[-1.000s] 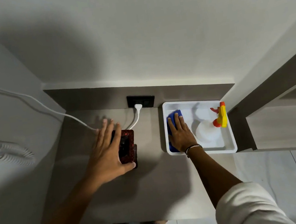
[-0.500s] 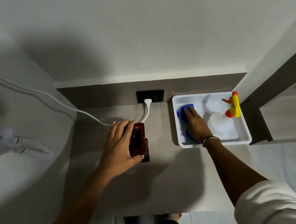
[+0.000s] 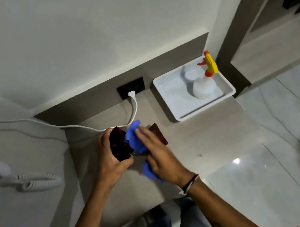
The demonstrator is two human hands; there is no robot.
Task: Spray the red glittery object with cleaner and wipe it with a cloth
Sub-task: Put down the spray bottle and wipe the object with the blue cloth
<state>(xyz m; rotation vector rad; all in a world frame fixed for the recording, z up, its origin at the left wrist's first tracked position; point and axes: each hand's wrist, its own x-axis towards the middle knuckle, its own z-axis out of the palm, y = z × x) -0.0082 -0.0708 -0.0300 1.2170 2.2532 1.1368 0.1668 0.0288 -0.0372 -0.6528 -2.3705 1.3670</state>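
Observation:
My left hand (image 3: 111, 156) grips a dark red glittery object (image 3: 118, 146) and holds it tilted up off the grey shelf (image 3: 205, 136). My right hand (image 3: 158, 156) presses a blue cloth (image 3: 134, 138) against the object's right face; a loose end of the cloth hangs below my palm. A second red glittery piece (image 3: 159, 133) lies flat on the shelf behind my right hand, partly hidden. The white spray bottle (image 3: 203, 85) with a yellow and orange trigger head stands in the white tray (image 3: 173, 110) at the back right.
A white plug and cable (image 3: 134, 104) run from a black wall socket (image 3: 131, 87) leftward along the wall. A white handset with a coiled cord (image 3: 34, 182) hangs on the left. Glossy floor tiles lie to the right, my legs below the shelf edge.
My right hand took the blue cloth out of the tray and brought it onto the red object. My left hand lifted and tilted the object. The camera view swung left.

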